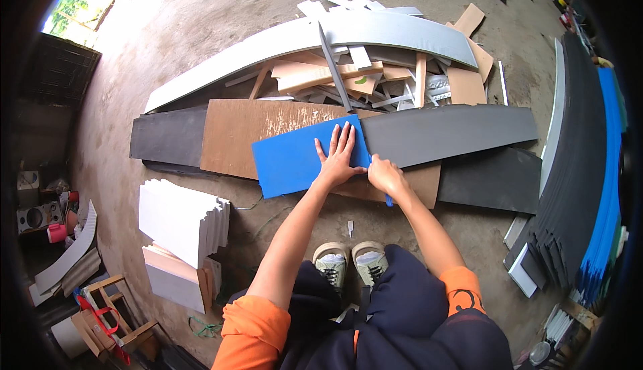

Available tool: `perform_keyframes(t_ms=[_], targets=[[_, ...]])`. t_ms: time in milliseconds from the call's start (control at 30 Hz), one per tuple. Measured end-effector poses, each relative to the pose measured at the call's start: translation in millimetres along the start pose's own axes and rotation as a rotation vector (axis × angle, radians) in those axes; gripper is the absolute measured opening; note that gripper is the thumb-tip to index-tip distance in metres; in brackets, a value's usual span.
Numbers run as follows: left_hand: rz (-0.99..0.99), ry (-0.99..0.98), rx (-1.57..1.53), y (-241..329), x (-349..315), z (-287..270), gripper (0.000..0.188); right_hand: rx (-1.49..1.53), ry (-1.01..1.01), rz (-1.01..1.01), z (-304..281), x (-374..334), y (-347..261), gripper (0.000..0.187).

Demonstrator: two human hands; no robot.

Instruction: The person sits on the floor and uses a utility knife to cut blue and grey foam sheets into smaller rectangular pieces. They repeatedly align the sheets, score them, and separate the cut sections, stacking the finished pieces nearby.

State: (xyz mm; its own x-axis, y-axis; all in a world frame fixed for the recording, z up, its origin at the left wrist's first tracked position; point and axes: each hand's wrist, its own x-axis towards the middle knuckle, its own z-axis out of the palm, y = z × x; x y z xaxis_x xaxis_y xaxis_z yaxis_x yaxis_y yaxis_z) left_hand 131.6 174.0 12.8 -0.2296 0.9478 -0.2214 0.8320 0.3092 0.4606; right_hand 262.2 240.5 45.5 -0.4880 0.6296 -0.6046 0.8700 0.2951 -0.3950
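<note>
A blue foam-like sheet point(288, 159) lies at a slant across a worn brown board point(231, 135). My left hand point(340, 159) presses flat on the blue sheet with its fingers spread, near the right-hand edge. Just right of that edge, my right hand point(386, 175) is closed round a slim blue-handled tool point(389, 201). The handle's end shows below the fist; its working end is hidden. A grey sheet point(449, 132) runs rightward from beside the blue one, over the board.
Beyond the board lie a long white curved strip point(234, 58) and a heap of offcuts point(321, 78). A dark strip point(333, 68) leans over them. White stacked panels point(181, 219) stand at left; black sheets point(569, 155) and blue sheets point(606, 182) stand at right.
</note>
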Motion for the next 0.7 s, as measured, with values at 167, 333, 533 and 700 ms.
perform_keyframes(t_ms=[167,333,533,700], targets=[[-0.001,-0.002,0.014,3,-1,1,0.113,-0.032,-0.019,0.003,36,-49,30,0.028],[0.016,-0.008,0.007,3,2,2,0.113,-0.063,0.041,-0.006,32,-57,30,0.026],[0.018,0.002,0.014,-3,-2,2,0.112,-0.035,0.333,-0.14,-10,-32,5,0.024],[0.042,-0.031,0.034,1,1,5,0.109,-0.084,0.431,-0.177,-17,38,-9,0.024]])
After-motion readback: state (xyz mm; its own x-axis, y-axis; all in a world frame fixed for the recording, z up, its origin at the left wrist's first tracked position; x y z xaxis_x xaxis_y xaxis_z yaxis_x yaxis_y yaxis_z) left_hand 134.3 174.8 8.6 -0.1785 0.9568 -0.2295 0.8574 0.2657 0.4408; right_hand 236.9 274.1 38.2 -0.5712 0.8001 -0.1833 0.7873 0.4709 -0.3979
